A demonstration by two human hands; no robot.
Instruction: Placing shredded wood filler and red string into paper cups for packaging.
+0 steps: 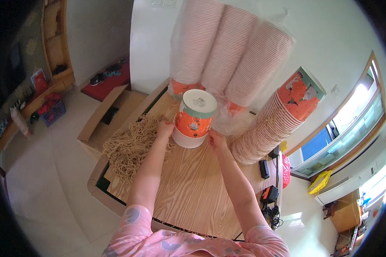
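Observation:
A short stack of paper buckets point(195, 122), orange with a green band, stands upside down on the wood-grain table in front of me. My left hand point(165, 129) is at its left side, fingers curled in against the lower wall. On the opposite side, my right hand point(217, 140) is closed, fingertips pinched together close to the bucket. Anything thin between the fingers is too small to make out. Beside my left forearm lies a tangled heap of tan twine cords point(131, 147).
Tall bagged stacks of buckets point(231, 47) rise behind. A long leaning stack point(266, 126) stands at the right. An open cardboard box point(103, 111) adjoins the table's left. Black adapters with cables point(270, 195) lie along the right edge of the wooden table point(188, 184).

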